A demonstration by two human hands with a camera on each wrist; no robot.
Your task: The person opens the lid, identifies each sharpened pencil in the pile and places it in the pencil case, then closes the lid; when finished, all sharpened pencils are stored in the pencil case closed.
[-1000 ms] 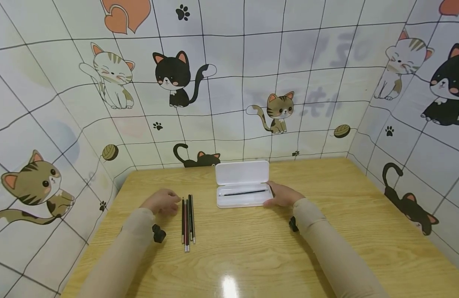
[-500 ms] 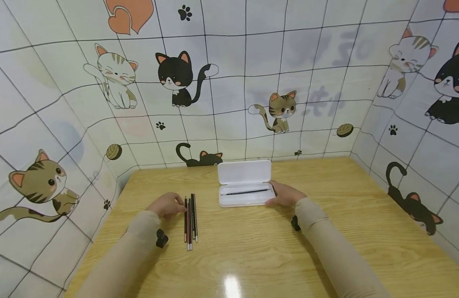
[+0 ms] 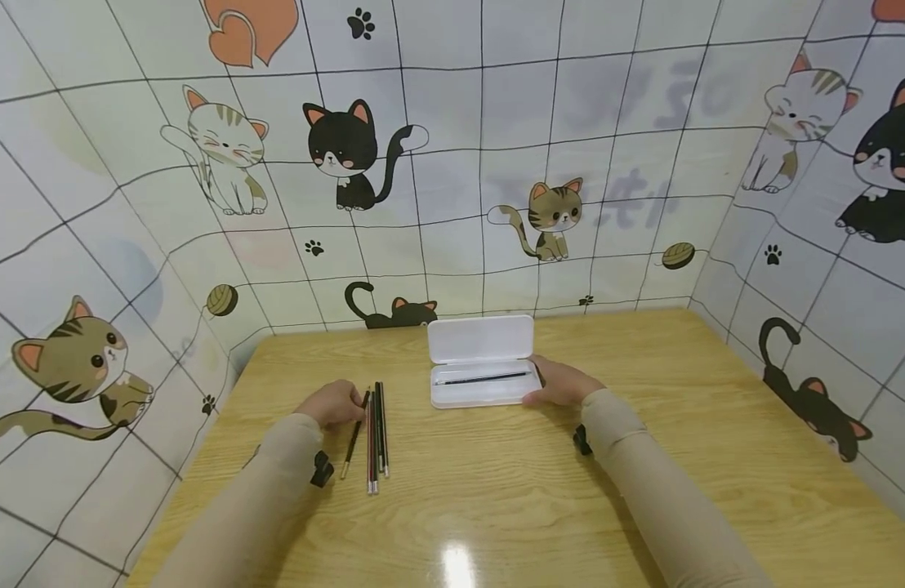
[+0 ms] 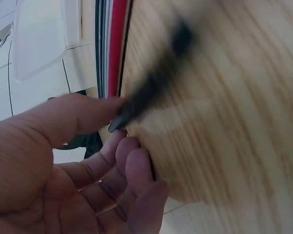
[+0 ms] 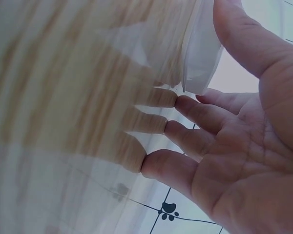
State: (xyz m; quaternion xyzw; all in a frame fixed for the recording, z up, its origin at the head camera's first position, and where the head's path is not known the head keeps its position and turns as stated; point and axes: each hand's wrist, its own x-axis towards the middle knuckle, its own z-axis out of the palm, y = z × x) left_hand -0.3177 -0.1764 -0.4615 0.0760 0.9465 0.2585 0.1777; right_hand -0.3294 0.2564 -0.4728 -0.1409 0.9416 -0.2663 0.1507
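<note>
- Left grip (image 3: 330, 403) pinches one dark pencil (image 3: 354, 438) near its far end, left of the pencil row (image 3: 372, 445): lift clear.
- Right grip (image 3: 563, 384), loosely spread, touches white case (image 3: 480, 340) at right end: brace it.

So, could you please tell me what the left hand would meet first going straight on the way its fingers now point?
Past the pencil it pinches, the left hand would probably first meet the other pencils lying just to its right, though its exact height is unclear.
</note>
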